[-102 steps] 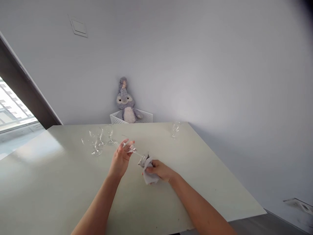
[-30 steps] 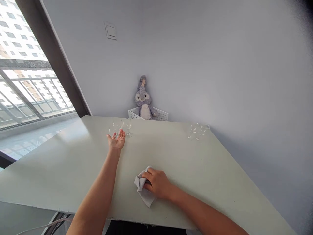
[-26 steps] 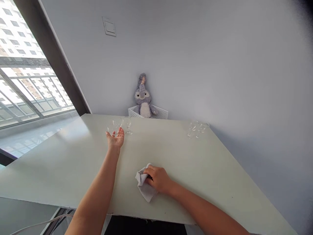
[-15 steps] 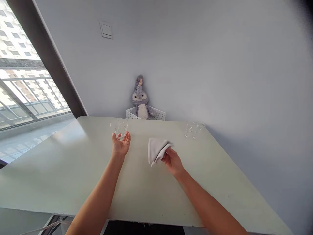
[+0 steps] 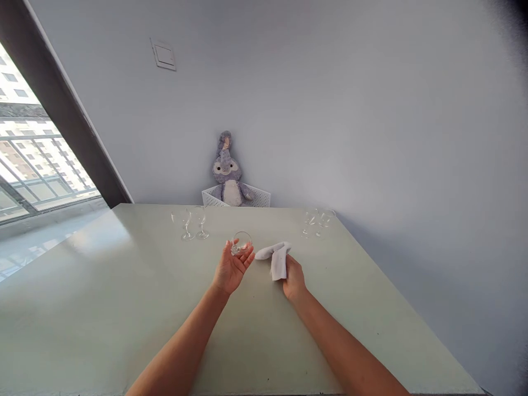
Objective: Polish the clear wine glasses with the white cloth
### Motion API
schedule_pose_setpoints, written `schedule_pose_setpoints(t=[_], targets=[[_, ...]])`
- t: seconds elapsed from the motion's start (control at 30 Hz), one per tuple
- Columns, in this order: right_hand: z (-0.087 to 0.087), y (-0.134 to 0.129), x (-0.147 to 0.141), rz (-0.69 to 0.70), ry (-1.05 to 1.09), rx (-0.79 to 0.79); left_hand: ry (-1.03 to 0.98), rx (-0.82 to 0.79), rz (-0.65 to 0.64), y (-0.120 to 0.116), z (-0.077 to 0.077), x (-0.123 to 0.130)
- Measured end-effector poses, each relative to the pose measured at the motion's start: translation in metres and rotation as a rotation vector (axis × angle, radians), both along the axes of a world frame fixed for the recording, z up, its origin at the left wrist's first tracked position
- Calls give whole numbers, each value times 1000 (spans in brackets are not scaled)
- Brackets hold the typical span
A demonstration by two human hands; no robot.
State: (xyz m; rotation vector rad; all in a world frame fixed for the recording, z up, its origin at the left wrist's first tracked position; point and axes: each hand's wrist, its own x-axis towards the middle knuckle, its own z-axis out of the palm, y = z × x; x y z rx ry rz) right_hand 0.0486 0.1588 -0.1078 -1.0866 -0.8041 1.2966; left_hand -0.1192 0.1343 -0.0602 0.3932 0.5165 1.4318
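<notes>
My left hand is curled around a clear stemmed glass, whose bowl shows above the fingers and whose stem is hidden. Close to its right, my right hand pinches a pale grey cloth, which hangs folded over the fingers. Neither hand touches the other, and the cloth is just apart from the glass. Farther back stand two clear stemmed glasses on the left, and two more on the right.
Both hands are over a pale green table, whose far edge meets a grey wall. Behind that edge, a grey plush rabbit sits in a white perforated basket. A window with a balcony railing is at the left.
My left hand has closed around a glass and carried it right, away from the back-left glasses. My right hand has brought the cloth closer to it. The view has shifted slightly.
</notes>
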Motion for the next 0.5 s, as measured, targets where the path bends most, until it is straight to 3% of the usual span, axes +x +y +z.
schedule_pose_setpoints(t=[0.13,0.2,0.3,0.4,0.5], targets=[[5,-1,-1,-54,30,-49,56,26,-61,-2,-13,5],[10,-6,-6,20,78,-82,83,52,-67,-1,-17,8],[20,-20,-15,233,9,-73,129,84,44,2,-19,7],[26,-32,-19,332,-133,57,176,81,154,6,-18,1],[22,-31,-18,307,-252,192,178,79,162,6,-17,-2]])
